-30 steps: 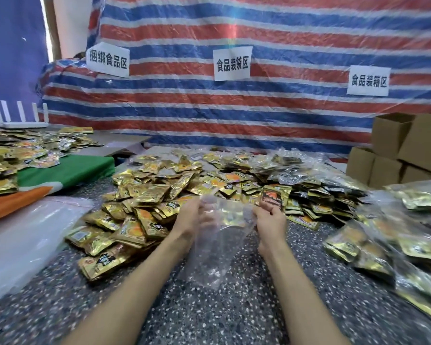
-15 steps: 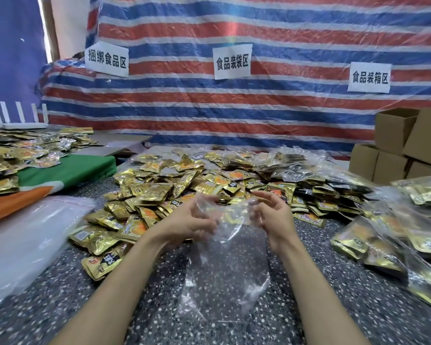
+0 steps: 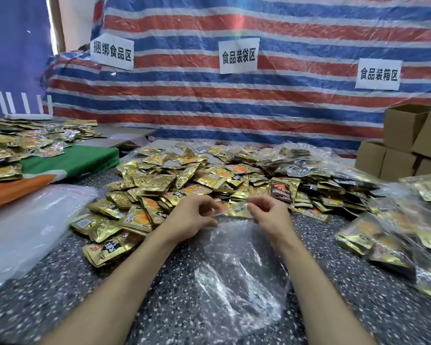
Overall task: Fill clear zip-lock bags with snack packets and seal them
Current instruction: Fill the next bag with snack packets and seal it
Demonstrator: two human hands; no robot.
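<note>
Tabletop (image 3: 47, 314) under packets (image 3: 174, 185) — tarp (image 3: 284, 103) behind.

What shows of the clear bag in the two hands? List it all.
The clear bag is thin, see-through, crinkled plastic with shiny creases, and looks empty. The left hand and the right hand pinch its top edge, stretched between them near the gold packets. Its body trails toward the person, the lower part seemingly resting on the speckled table.
</note>
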